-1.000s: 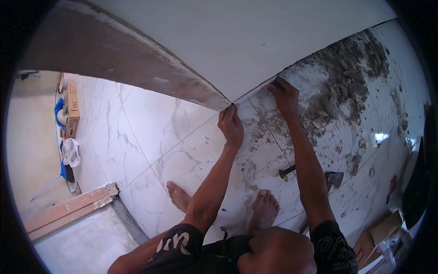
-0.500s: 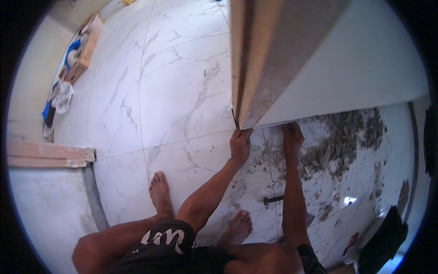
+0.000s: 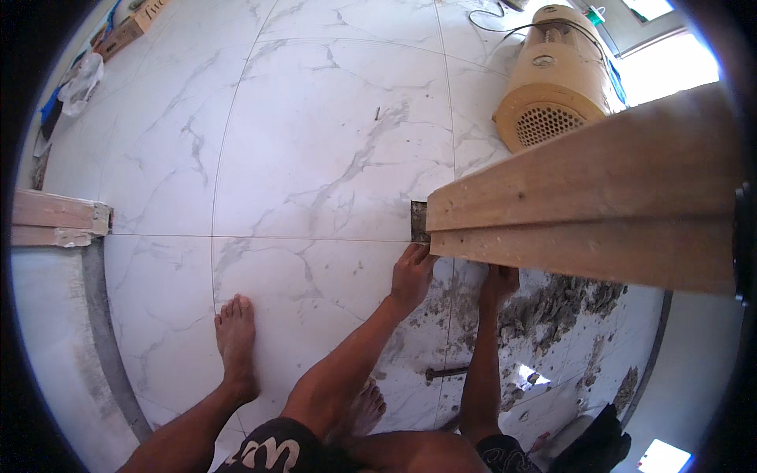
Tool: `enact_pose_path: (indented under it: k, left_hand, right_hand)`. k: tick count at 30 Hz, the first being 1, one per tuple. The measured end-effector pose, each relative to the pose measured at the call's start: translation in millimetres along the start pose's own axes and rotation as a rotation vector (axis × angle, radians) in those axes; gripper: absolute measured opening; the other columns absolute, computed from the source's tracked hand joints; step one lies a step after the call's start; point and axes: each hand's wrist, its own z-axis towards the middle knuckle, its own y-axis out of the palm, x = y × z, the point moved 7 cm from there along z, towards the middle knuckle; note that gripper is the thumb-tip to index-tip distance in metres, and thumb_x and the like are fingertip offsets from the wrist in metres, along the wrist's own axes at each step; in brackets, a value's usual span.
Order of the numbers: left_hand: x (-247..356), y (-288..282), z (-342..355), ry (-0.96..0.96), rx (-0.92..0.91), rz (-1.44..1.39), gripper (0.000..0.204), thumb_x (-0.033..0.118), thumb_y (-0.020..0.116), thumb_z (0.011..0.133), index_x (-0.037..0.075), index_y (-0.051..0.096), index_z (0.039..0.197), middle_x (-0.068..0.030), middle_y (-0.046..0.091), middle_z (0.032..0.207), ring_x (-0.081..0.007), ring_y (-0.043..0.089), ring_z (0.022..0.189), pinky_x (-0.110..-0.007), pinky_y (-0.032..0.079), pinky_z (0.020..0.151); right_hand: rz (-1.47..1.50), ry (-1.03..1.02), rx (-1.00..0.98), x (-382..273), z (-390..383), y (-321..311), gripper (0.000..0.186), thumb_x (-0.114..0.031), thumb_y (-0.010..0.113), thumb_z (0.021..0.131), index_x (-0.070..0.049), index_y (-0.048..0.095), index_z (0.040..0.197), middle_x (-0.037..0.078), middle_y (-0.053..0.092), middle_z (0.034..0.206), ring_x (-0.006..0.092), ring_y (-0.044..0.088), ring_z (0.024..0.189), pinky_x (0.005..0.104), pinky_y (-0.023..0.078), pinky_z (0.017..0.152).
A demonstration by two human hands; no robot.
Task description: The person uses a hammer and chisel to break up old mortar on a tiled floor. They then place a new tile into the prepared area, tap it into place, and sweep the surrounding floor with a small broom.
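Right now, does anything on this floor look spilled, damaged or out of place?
Yes. Grey rubble litters the white marbled tiles to the right of the right hand, and a dark, rough patch interrupts them beside the wooden post. Both look odd against the smooth, pale tiling on the left.

Floor tiles (image 3: 307, 150) white, grey-veined; wooden frame (image 3: 583, 205) brown; rubble (image 3: 561, 311) grey.

The wooden frame (image 3: 583, 209) covers fingertips of the right hand (image 3: 498, 285), so what they touch cannot be told. The left forearm (image 3: 347, 359) hides part of the right foot (image 3: 369, 406). A dark bar (image 3: 448, 371) (its kind is unclear) runs behind the right forearm (image 3: 480, 374). The top edge cuts off the cardboard box (image 3: 126, 36).
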Motion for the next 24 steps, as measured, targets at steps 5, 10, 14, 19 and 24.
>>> enact_pose_path:
  k: [5,10,14,19,24]
  left_hand:
    - [-11.0,-5.0,-2.9,0.006,0.024,-0.017,0.018,-0.006,0.063,0.070,0.000,0.064,0.087,-0.0166,0.063,0.099,-0.0355,0.060,0.090,-0.043,0.052,0.073]
    - [-8.7,-9.1,-1.0,0.029,0.075,-0.067,0.019,-0.006,0.063,0.066,-0.001,0.062,0.084,-0.0179,0.063,0.100,-0.0363,0.061,0.092,-0.043,0.052,0.074]
    - [-6.5,-11.3,1.7,0.043,0.068,-0.099,0.016,-0.005,0.063,0.067,-0.002,0.061,0.082,-0.0188,0.063,0.099,-0.0375,0.061,0.093,-0.043,0.052,0.075]
    - [-9.4,-9.4,2.3,0.011,0.084,-0.086,0.011,-0.004,0.063,0.063,-0.002,0.059,0.073,-0.0181,0.061,0.090,-0.0382,0.060,0.086,-0.044,0.051,0.069]
    - [-10.2,-1.9,-0.2,0.018,-0.005,-0.043,0.039,-0.006,0.065,0.068,-0.002,0.062,0.107,-0.0145,0.063,0.101,-0.0316,0.060,0.091,-0.040,0.054,0.075]
  right_hand:
    - [-0.610,-0.109,0.157,-8.8,-12.1,-2.8,0.035,-0.024,0.072,0.086,0.007,0.065,0.101,0.011,0.069,0.095,0.0184,0.060,0.085,0.0356,0.048,0.076]
    - [-0.761,-0.350,0.249,-24.6,-23.7,-5.0,0.037,-0.028,0.071,0.085,0.008,0.065,0.091,0.010,0.068,0.085,0.0185,0.057,0.076,0.0376,0.047,0.070]
    - [-0.654,-0.338,0.218,-15.9,-21.3,-13.5,0.037,-0.028,0.071,0.085,0.008,0.065,0.089,0.009,0.067,0.082,0.0181,0.056,0.074,0.0376,0.046,0.069]
    - [-0.597,-0.349,0.176,-14.2,-16.2,-14.9,0.036,-0.028,0.071,0.085,0.008,0.064,0.086,0.009,0.066,0.079,0.0176,0.054,0.072,0.0377,0.045,0.067]
    - [-0.527,-0.363,0.115,-10.4,-3.6,-15.2,0.036,-0.027,0.071,0.085,0.008,0.064,0.084,0.008,0.065,0.076,0.0171,0.052,0.069,0.0377,0.044,0.066]
